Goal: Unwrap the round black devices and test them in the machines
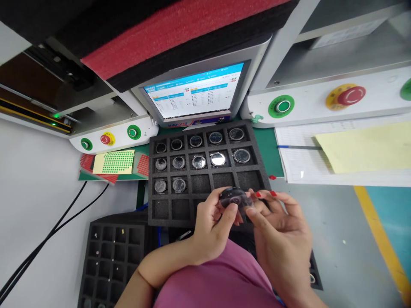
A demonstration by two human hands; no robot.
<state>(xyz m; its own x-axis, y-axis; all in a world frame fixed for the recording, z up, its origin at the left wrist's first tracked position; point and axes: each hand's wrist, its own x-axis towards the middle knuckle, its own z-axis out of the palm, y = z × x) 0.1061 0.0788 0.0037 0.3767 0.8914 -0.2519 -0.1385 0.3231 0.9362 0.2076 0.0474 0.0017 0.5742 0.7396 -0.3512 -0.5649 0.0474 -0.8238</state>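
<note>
My left hand (210, 229) grips a dark round watch case (231, 193) by its edge, with the thumb across its near side. A clear plastic film (246, 204) lies against the case and reaches toward my right hand (281, 233). The thumb and fingers of that hand are pinched together at the film's right edge. Small red stickers (272, 193) are stuck on the right fingertips. Just beyond both hands is a black foam tray (261, 171), its compartments holding several round watch cases (199, 161). My hands cover part of its near right corner.
A monitor (199, 94) stands behind the tray, between machine panels with red stop buttons (351, 95). Green sticker sheets (117, 162) lie left; papers (302, 164) and a yellow sheet (369, 145) lie right. Another foam tray (125, 261) sits lower left, near black cables (58, 229).
</note>
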